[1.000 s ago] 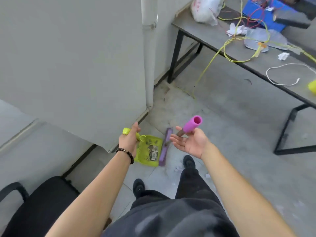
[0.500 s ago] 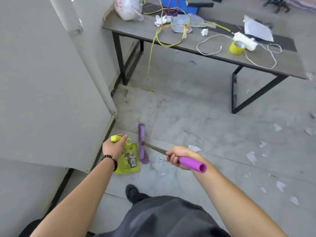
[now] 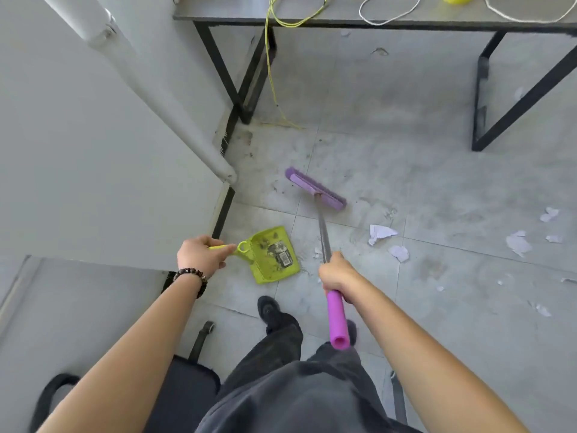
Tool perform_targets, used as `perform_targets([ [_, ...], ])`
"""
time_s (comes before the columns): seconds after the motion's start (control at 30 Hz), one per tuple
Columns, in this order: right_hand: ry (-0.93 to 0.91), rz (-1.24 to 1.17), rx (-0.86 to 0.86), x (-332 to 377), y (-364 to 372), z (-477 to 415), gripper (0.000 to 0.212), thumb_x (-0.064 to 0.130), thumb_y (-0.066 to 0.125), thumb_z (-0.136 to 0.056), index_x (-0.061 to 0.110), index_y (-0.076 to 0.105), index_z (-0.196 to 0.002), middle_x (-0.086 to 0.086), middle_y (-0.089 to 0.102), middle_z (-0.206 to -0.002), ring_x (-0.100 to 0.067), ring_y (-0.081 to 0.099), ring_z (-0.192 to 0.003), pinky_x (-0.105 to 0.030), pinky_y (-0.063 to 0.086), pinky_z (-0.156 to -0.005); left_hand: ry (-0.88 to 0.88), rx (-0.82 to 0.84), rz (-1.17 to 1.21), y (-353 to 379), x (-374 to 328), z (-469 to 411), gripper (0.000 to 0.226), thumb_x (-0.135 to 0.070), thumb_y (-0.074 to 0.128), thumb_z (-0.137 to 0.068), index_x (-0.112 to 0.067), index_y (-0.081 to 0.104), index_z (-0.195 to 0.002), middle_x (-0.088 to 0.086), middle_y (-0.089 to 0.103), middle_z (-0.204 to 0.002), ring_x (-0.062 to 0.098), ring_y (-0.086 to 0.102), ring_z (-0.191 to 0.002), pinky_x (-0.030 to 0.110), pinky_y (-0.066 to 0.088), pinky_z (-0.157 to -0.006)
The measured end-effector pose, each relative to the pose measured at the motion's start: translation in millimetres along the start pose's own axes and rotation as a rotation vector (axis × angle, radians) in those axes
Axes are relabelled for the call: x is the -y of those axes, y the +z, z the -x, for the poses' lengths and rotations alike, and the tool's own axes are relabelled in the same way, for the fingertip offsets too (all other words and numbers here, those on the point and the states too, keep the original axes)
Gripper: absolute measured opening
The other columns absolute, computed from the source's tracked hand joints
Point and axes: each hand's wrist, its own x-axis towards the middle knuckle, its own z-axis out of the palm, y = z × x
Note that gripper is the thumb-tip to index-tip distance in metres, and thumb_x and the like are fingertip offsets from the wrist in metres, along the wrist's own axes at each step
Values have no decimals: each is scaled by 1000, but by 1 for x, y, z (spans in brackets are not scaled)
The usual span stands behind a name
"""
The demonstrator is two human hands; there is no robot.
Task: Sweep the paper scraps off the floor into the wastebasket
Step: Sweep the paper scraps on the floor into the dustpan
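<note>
1. Bright, even light is filling the scene, washing the wall (image 3: 78,151) and the floor (image 3: 437,170) to a pale grey.
2. Only soft, faint shadows are lying under the surface (image 3: 224,9) and beside its dark legs (image 3: 515,98).
3. The wide lens is bending straight lines: the pipe (image 3: 162,98) is curving, and the forearms (image 3: 421,339) are stretching large toward the lower corners.
4. Detail is looking slightly smeared throughout; the paper scraps (image 3: 518,243) are showing as near-blank white patches, and the trousers (image 3: 296,401) at the bottom edge are blurring.

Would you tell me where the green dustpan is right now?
In the head view, the dustpan is near centre, just left of the broom shaft, its handle held by the left hand.
</note>
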Motion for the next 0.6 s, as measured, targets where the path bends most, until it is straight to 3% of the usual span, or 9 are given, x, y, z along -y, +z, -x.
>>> perform_targets([
  [0.1,213,-741,124,-14,2,-27,11,-5,42,-90,5,44,-84,-8,40,-62,-11,40,-32,-18,39,-35,-13,94,-306,4,1,7,29,-32,77,-76,-10,60,-85,5,73,-65,17,69,-52,27,55,-61],
  [0.17,269,-923,180,-25,5,-36,11,8,47,-96,7,42,-86,-6,39,-64,-11,40,-34,-17,40,-35,-26,135,-566,6,4,8,34,-40,70,-78,-11,53,-85,5,70,-69,23,68,-57,25,49,-55],
  [0.27,260,-1058,304,-35,13,-39,25,30,51,-98,6,46,-101,-7,48,-68,-12,48,-40,-20,46,-38,-25,199,-861,8,11,5,34,-45,64,-78,-14,54,-89,2,70,-72,19,67,-63,26,51,-56],
  [0.37,295,-1232,288,-47,21,-46,27,30,47,-101,5,48,-108,-10,55,-72,-10,52,-36,-17,45,-34,-48,373,-950,11,12,-5,19,-29,59,-84,-11,66,-86,0,76,-72,15,67,-53,23,55,-59],
  [0.43,347,-1304,283,-57,22,-46,24,29,44,-102,8,48,-90,-6,54,-60,-6,44,-27,-14,36,-27,-31,418,-957,16,12,-11,20,-15,55,-86,-3,70,-83,2,75,-67,17,59,-45,19,47,-50],
  [0.5,389,-1283,272,-66,19,-37,37,32,43,-103,14,39,-70,3,42,-40,-3,33,-22,-13,26,-24,-22,431,-908,17,9,-18,23,-8,50,-87,-1,68,-74,-1,65,-46,16,50,-34,17,39,-43],
  [0.53,385,-1247,251,-66,16,-29,42,33,43,-103,16,36,-65,6,36,-36,-3,30,-22,-13,23,-24,-9,439,-895,16,7,-23,24,-5,48,-87,-2,65,-69,-2,60,-39,16,47,-31,18,37,-41],
  [0.6,362,-1135,179,-61,16,-8,44,36,41,-103,15,34,-65,6,32,-35,-2,28,-21,-12,22,-24,35,451,-893,12,5,-36,25,-4,49,-86,-1,66,-68,2,63,-44,18,48,-37,20,37,-43],
])
